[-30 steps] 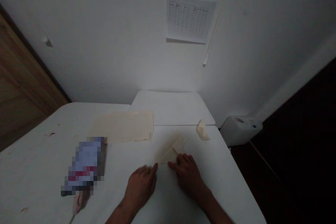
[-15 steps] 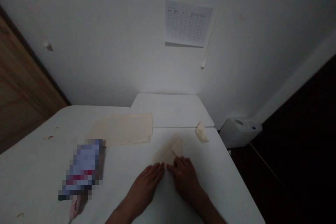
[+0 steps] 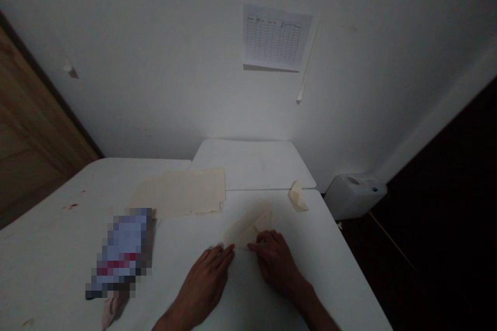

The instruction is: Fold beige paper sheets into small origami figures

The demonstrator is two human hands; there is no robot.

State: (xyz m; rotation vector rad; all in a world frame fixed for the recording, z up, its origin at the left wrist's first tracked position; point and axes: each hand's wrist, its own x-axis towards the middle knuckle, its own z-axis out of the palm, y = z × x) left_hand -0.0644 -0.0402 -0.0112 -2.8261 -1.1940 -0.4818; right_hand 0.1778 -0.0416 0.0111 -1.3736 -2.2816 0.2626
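Note:
A thin cream sheet (image 3: 248, 232), folded to a slanted, pointed shape, lies on the white table between my hands. I cannot tell whether it is paper or pastry. My left hand (image 3: 207, 276) rests flat with its fingers stretched, the fingertips at the sheet's near left corner. Curled over the sheet's right side is my right hand (image 3: 274, 258), its thumb and fingers pressed on it and hiding part of it. A stack of similar cream sheets (image 3: 186, 191) lies beyond my left hand. Another small folded cream piece (image 3: 298, 197) stands apart near the right edge.
On the left of the white table (image 3: 70, 253) lies a blurred blue-and-red packet (image 3: 126, 243), with a pinkish cloth-like piece (image 3: 111, 307) below it. A white jerrycan (image 3: 353, 196) stands beyond the right edge. A printed chart (image 3: 274, 39) hangs on the wall behind.
My left hand has slid a little left and toward me, uncovering more of the folded sheet's near corner. The right hand stays on the sheet, nearly in place.

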